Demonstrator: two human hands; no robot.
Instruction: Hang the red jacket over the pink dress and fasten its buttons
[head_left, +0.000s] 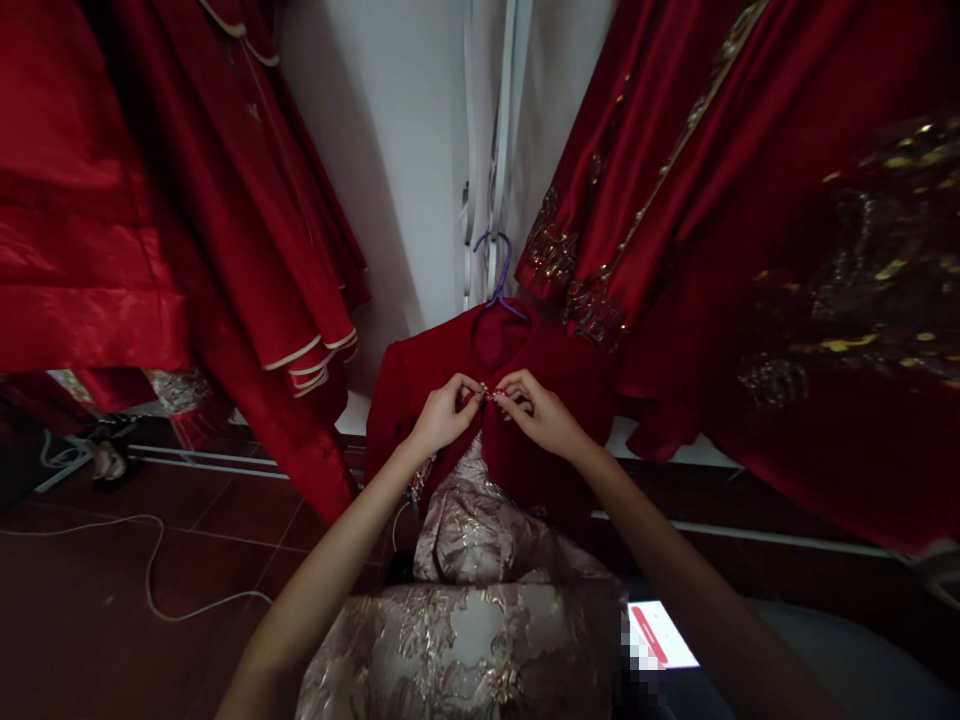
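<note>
A dark red jacket (405, 385) hangs from a purple hanger (501, 280) in front of me. My left hand (448, 410) pinches one side of its front fastening (489, 394), just below the neck opening. From the other side my right hand (536, 408) grips the same small fastening between thumb and fingertips. Both sets of fingertips almost meet there; the exact form of the fastening is too small to make out. Below the hands the jacket front parts, and a pale shiny brocade fabric (472, 510) shows in the gap and spreads toward me.
Red garments (262, 200) hang on the left, and red gowns with gold sequins (645, 170) hang on the right. A white cable (154, 570) curls over the dark tiled floor. A lit phone-like screen (664, 635) lies at lower right. Shoes (105, 462) stand far left.
</note>
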